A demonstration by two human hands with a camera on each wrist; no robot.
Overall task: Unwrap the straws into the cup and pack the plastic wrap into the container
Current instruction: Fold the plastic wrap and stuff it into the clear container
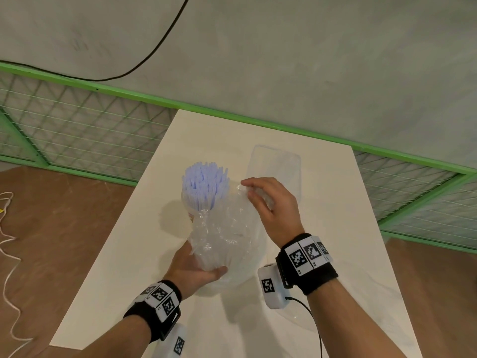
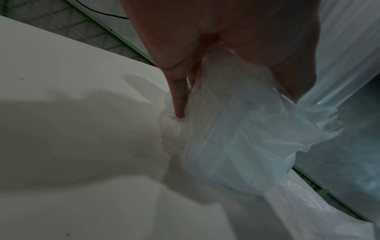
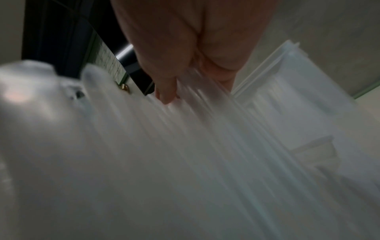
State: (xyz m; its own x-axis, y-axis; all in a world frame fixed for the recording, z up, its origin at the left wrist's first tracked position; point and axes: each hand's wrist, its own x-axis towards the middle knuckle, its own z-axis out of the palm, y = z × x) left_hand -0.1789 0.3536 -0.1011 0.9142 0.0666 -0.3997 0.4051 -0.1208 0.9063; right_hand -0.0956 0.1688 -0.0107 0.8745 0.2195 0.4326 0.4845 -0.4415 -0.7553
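A bundle of white straws [image 1: 205, 183] stands in a cup [image 1: 188, 206] on the white table [image 1: 322, 228]; the cup is mostly hidden behind the crumpled clear plastic wrap [image 1: 227, 228]. My left hand [image 1: 204, 259] grips the wrap's lower end from below. My right hand [image 1: 248, 189] pinches its upper edge, just right of the straws. The clear container [image 1: 273, 164] stands behind my right hand. In the left wrist view a finger [image 2: 178, 100] presses into the bunched wrap [image 2: 236, 138]. In the right wrist view the wrap [image 3: 185, 146] is blurred, with the container [image 3: 308, 105] beyond.
A green-framed mesh fence [image 1: 90, 130] runs behind the table along a grey wall. A black cable [image 1: 154, 50] hangs on the wall. A white cord [image 1: 7, 228] lies on the brown floor at the left.
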